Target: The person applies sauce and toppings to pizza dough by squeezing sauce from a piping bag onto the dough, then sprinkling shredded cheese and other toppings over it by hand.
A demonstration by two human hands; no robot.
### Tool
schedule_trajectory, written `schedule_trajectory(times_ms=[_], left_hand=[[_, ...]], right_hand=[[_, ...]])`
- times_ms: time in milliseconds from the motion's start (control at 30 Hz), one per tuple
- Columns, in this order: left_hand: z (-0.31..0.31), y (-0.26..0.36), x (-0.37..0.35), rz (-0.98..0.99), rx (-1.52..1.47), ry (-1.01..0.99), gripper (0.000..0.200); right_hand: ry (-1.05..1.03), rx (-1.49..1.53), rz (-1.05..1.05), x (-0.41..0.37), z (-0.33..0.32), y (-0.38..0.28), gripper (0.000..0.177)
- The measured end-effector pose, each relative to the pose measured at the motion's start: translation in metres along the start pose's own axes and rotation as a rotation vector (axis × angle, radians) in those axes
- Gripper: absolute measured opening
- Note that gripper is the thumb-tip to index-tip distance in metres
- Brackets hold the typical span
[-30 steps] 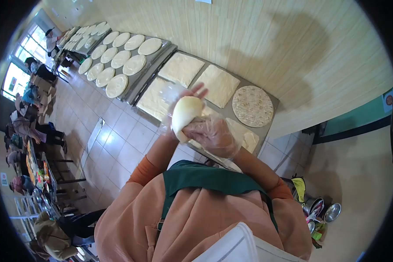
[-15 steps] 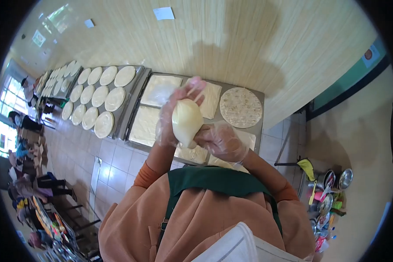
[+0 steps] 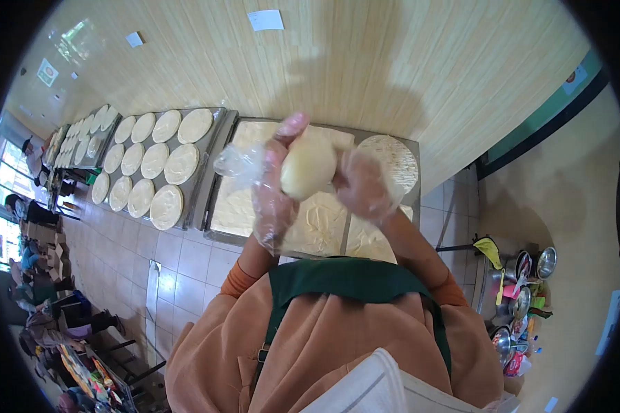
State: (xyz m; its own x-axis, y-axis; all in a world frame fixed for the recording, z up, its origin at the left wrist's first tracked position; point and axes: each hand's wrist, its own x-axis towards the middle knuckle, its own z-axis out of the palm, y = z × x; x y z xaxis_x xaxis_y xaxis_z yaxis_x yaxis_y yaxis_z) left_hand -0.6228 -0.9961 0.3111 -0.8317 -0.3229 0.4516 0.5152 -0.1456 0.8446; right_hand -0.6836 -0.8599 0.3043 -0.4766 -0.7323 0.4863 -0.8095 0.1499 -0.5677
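Between my two gloved hands hangs a plump clear piping bag (image 3: 308, 168) filled with pale cream. My left hand (image 3: 274, 196), in a thin plastic glove, is wrapped around its left side, with the thumb up. Crumpled clear plastic (image 3: 241, 165) sticks out left of that hand. At the bag's right end my right hand (image 3: 364, 187), also gloved, has its fingers curled in against it, blurred by motion. Below lies a metal tray (image 3: 406, 131) with cream-coated square sheets (image 3: 317, 224) and a round flat piece (image 3: 391, 162) with a streaky top, partly behind my right hand.
To the left stands another tray (image 3: 210, 148) with rows of pale round discs (image 3: 167, 206), and further trays (image 3: 83, 141) follow along the wall. Metal bowls (image 3: 546, 261) and utensils crowd a surface at right. Several people (image 3: 38, 162) are far left.
The piping bag has tipped from tip-down to lying more sideways. My right hand has risen to its right end. Loose plastic now shows left of my left hand.
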Motion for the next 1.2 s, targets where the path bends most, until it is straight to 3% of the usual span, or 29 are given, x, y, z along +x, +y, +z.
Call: schedule_trajectory(times_ms=[33, 67, 100, 133, 167, 233, 267, 333, 367, 400, 433, 533, 633, 667, 733, 767, 800, 833, 867, 933, 967, 1000, 1100, 1167, 1200], left_hand=[[0.002, 0.011, 0.011, -0.014, -0.166, 0.069, 0.068], [-0.012, 0.001, 0.018, -0.073, -0.328, 0.060, 0.068], [-0.017, -0.015, 0.014, -0.034, -0.359, -0.034, 0.065], [-0.019, -0.032, 0.007, -0.005, -0.386, -0.130, 0.062], [-0.019, -0.024, 0.004, 0.032, -0.218, -0.136, 0.060], [-0.020, -0.010, -0.002, 0.108, 0.123, -0.132, 0.054], [-0.017, 0.002, 0.000, 0.058, -0.056, -0.065, 0.053], [-0.025, 0.010, 0.016, -0.024, -0.400, 0.014, 0.052], [-0.029, 0.000, 0.017, 0.034, -0.355, -0.075, 0.050], [-0.034, -0.010, 0.019, 0.096, -0.313, -0.162, 0.048], [-0.036, -0.016, 0.024, -0.025, -0.622, -0.227, 0.047], [-0.033, -0.007, 0.021, -0.096, -0.622, -0.129, 0.046], [-0.026, 0.012, 0.016, -0.151, -0.619, -0.031, 0.046], [-0.020, 0.011, 0.014, -0.139, -0.551, -0.093, 0.048], [-0.009, 0.007, 0.010, -0.102, -0.412, -0.212, 0.051], [-0.010, 0.004, 0.010, -0.123, -0.354, -0.215, 0.055], [-0.010, 0.004, 0.001, -0.130, -0.315, -0.054, 0.056], [-0.011, 0.005, -0.006, -0.133, -0.272, 0.106, 0.058], [-0.003, 0.010, 0.007, 0.155, -0.253, -0.125, 0.058], [-0.020, 0.014, 0.021, -0.117, -0.634, -0.007, 0.070], [-0.017, 0.020, 0.022, -0.142, -0.590, 0.069, 0.071], [-0.017, 0.014, 0.017, -0.065, -0.434, -0.063, 0.069], [-0.003, 0.025, 0.011, -0.122, -0.465, -0.103, 0.061], [-0.011, 0.021, 0.017, -0.166, -0.607, -0.042, 0.059], [-0.010, 0.022, 0.015, -0.166, -0.602, -0.020, 0.059]], right_hand=[[-0.012, 0.070, 0.066, 0.004, 0.003, 0.001, 0.015], [-0.082, -0.061, -0.208, -0.003, 0.002, -0.005, 0.019], [-0.114, 0.139, -0.232, 0.006, -0.001, -0.026, 0.025], [-0.079, -0.014, -0.273, 0.009, -0.004, -0.030, 0.027], [-0.037, -0.171, -0.316, 0.016, -0.007, -0.029, 0.028], [0.076, 0.048, -0.091, 0.032, -0.011, -0.012, 0.029], [0.136, 0.164, 0.024, 0.037, -0.010, -0.008, 0.029], [-0.101, 0.089, -0.152, 0.025, -0.005, -0.021, 0.035], [-0.219, 0.052, -0.237, 0.022, -0.003, -0.026, 0.038], [-0.159, 0.046, -0.305, 0.024, -0.003, -0.032, 0.035], [-0.038, 0.049, -0.302, 0.027, -0.007, -0.035, 0.035], [0.186, 0.260, -0.166, 0.050, -0.020, -0.025, 0.033], [-0.179, 0.104, -0.303, 0.026, -0.018, -0.020, 0.029], [-0.274, 0.143, -0.439, 0.025, -0.014, -0.031, 0.019], [-0.115, 0.049, -0.417, 0.021, -0.007, -0.020, 0.017], [-0.026, -0.077, -0.293, 0.025, -0.012, -0.021, 0.017], [0.045, -0.197, -0.161, 0.029, -0.016, -0.022, 0.019], [0.028, -0.166, -0.264, 0.025, -0.014, -0.016, 0.019], [0.006, -0.137, -0.372, 0.018, -0.010, -0.007, 0.021], [-0.114, 0.222, -0.447, 0.029, -0.026, -0.042, 0.031], [-0.028, -0.004, -0.481, 0.025, -0.023, -0.036, 0.033], [0.058, -0.232, -0.504, 0.022, -0.021, -0.029, 0.035], [-0.021, 0.112, -0.342, 0.033, -0.025, -0.033, 0.041], [-0.262, 0.158, -0.464, 0.023, -0.025, -0.043, 0.046], [-0.324, 0.060, -0.388, 0.022, -0.026, -0.046, 0.047]])
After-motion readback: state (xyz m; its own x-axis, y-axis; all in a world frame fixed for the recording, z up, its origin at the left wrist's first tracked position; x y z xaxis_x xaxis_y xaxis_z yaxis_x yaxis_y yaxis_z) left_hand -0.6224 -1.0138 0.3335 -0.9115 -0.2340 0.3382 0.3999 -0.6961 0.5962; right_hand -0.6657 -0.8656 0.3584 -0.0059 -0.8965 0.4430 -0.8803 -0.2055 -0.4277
